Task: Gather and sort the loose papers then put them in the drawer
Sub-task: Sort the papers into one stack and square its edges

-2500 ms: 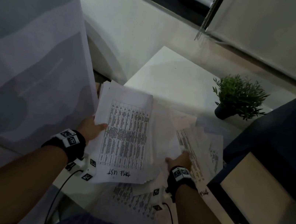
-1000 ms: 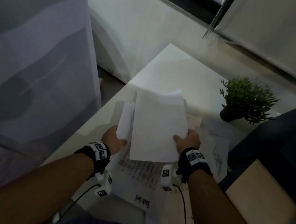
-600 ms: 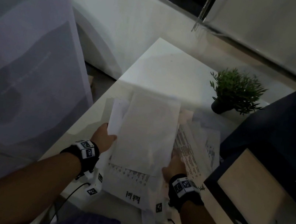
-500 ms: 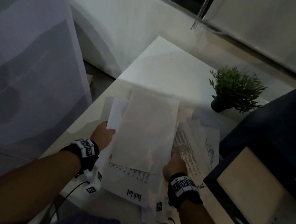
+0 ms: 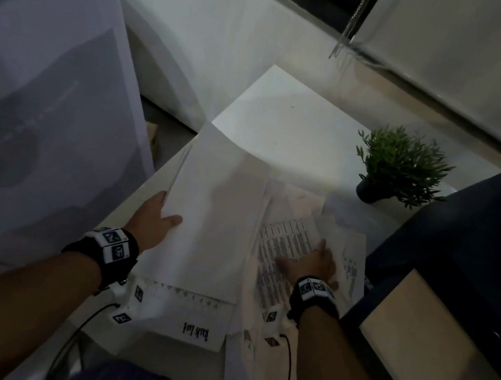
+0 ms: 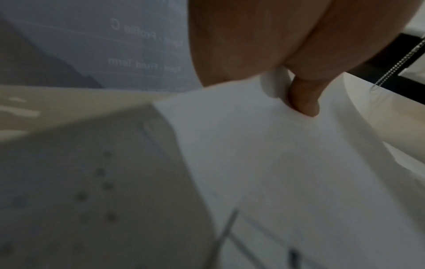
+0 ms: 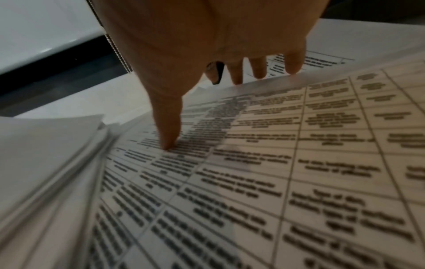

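Papers spread on table, near side of plant | left hand pinches blank stack | right hand flat, fingers straight, on printed sheet | tip: slide sheet onto stack, square edges

My left hand holds a stack left of the printed sheets under my right hand; a plant stands behind them on the table.
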